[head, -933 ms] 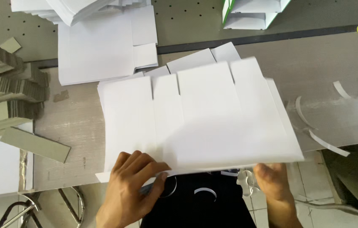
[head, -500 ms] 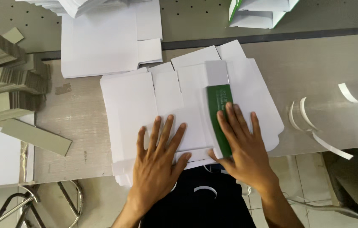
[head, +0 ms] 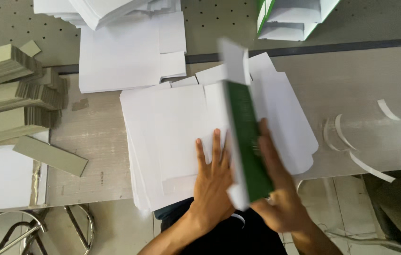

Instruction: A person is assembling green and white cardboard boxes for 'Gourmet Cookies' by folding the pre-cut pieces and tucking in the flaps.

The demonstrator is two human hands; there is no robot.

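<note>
— Lifting a panel, is that what the right hand shows?
— Yes. Its fingers are wrapped around a green and white cardboard flap, which stands tilted up on edge above the stack of white box blanks. The flap is blurred.
— And the left hand?
— Open, fingers spread, pressed flat on top of the stack, just beside the flap.
— Where does the stack sit?
— On the grey desk, at its near edge, right in front of the person.
— What else is around?
— Piles of grey board strips to the left, more white sheets behind the stack, and curled paper strips on the right.
</note>
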